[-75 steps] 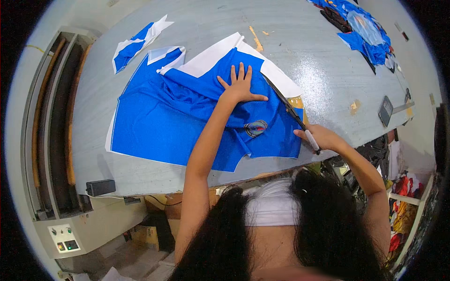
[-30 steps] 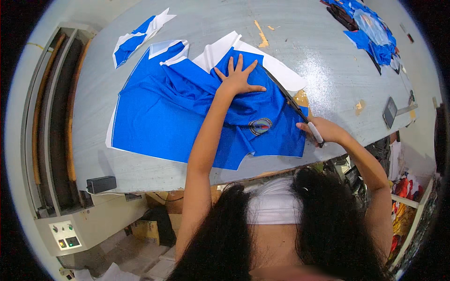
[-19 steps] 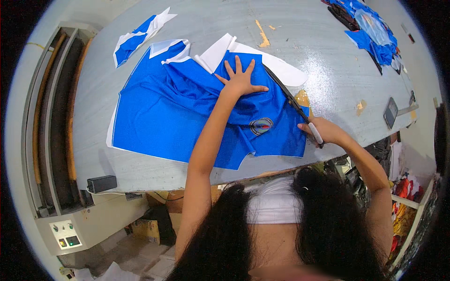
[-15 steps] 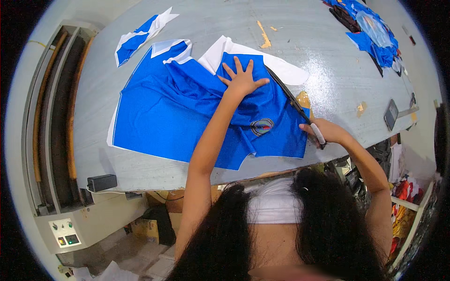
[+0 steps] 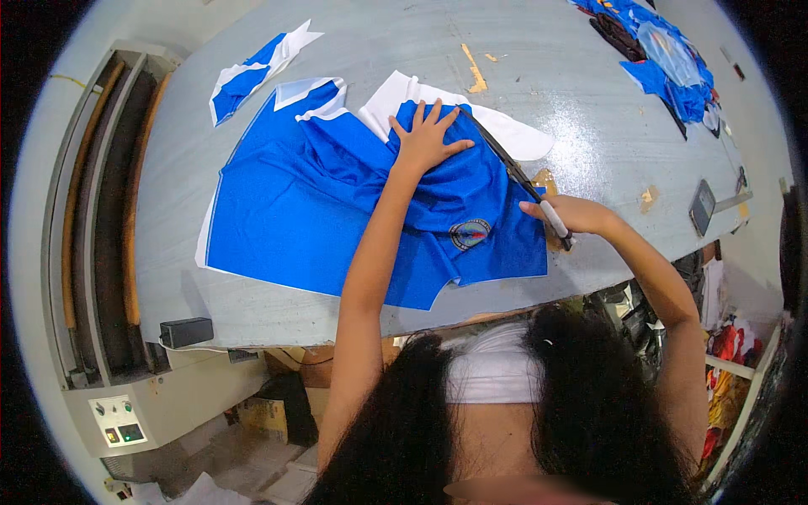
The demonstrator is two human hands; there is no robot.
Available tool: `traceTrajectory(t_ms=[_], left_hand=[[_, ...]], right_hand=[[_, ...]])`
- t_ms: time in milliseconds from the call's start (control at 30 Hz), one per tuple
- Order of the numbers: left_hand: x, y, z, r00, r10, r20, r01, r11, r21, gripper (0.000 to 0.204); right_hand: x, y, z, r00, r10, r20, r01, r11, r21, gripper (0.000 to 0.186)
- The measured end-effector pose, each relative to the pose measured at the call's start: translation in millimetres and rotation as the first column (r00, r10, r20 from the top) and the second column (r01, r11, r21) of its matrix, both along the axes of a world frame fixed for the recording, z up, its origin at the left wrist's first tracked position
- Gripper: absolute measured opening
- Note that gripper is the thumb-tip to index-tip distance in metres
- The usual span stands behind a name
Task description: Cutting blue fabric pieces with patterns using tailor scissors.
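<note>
A large blue cloth piece (image 5: 295, 215) with a white border and a round emblem (image 5: 470, 234) lies rumpled on the grey table. My left hand (image 5: 423, 145) rests flat on its far part, fingers spread. My right hand (image 5: 585, 216) grips a pair of scissors (image 5: 507, 157) by the handle, part of which is wrapped in white. Their long dark blades point away and to the left, along the boundary between the blue cloth and a white cloth flap (image 5: 515, 133). The blades look nearly closed, and their tips reach close to my left fingertips.
A blue and white scrap (image 5: 252, 80) lies at the far left of the table (image 5: 572, 50). A heap of blue clothing (image 5: 673, 67) is at the far right, with a phone-like device (image 5: 702, 207) nearer. A small black box (image 5: 186, 332) sits near the left edge, beside a roller machine (image 5: 108, 219).
My right hand and the scissors have moved farther away and slightly left, the tips following the blue cloth's edge. My left hand has shifted slightly, its fingers less spread.
</note>
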State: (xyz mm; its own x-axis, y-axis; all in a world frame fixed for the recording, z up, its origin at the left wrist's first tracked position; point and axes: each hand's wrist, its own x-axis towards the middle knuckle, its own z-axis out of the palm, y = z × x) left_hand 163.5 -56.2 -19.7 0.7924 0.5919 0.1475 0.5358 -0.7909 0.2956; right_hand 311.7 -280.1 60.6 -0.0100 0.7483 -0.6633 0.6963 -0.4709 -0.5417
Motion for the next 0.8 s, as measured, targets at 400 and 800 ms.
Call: traceTrajectory(t_ms=[400,800], left_hand=[[-2,-8,5,0.996,0.058,-0.067,-0.064,0.994,-0.091,0.085],[-2,-10,8,0.989,0.082,-0.126,-0.103,0.981,-0.165,0.096]], right_hand=[[-7,2,5,0.997,-0.055,0.061,0.056,0.998,-0.013,0.07],[-5,-1,2,0.996,0.0,0.092,-0.007,0.996,0.085,0.069]])
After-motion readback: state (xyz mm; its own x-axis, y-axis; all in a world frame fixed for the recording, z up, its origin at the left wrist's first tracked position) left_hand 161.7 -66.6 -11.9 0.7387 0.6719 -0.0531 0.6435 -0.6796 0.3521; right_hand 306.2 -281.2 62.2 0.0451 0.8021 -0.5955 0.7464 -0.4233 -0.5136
